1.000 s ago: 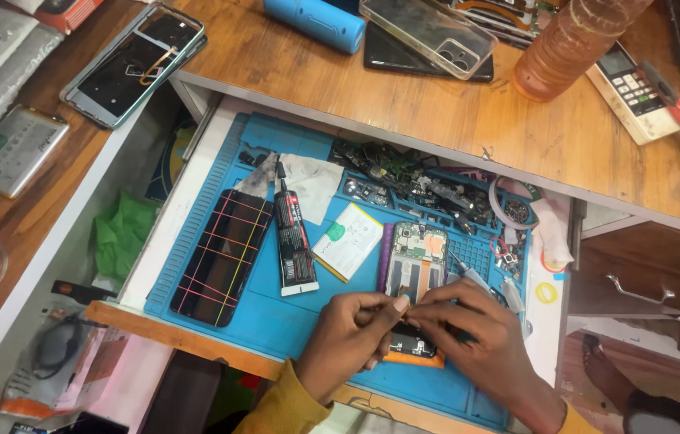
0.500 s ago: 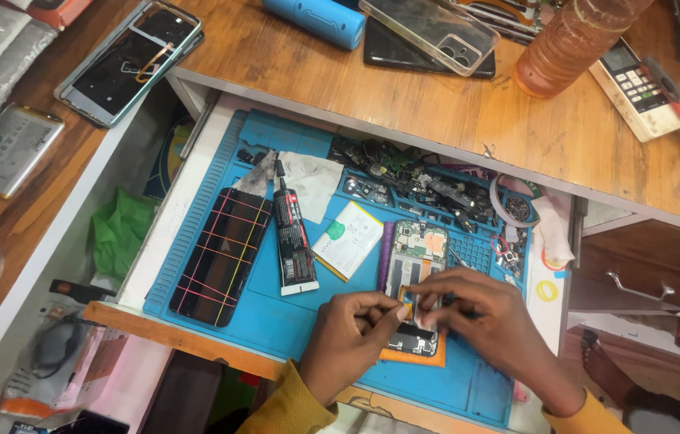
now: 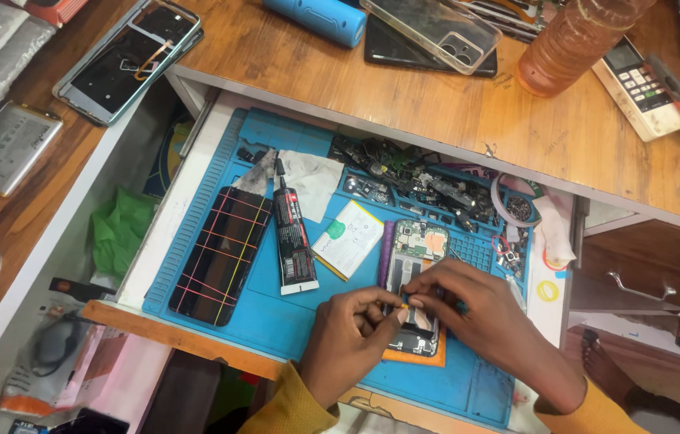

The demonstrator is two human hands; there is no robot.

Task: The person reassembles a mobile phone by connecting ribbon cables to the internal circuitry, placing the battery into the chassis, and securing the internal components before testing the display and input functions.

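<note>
while both hands pinch a small orange strip (image 3: 404,305) over the opened phone (image 3: 414,285) on the near blue mat (image 3: 292,321), the left hand (image 3: 352,341) and right hand (image 3: 481,321) should ease it gently, clear of the glue tube (image 3: 292,237) farther left.

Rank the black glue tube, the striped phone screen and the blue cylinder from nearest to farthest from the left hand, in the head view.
From the left hand:
1. Black glue tube, just up and to its left on the blue mat.
2. Striped phone screen, farther left on the same mat.
3. Blue cylinder, far up on the wooden desktop.
</note>
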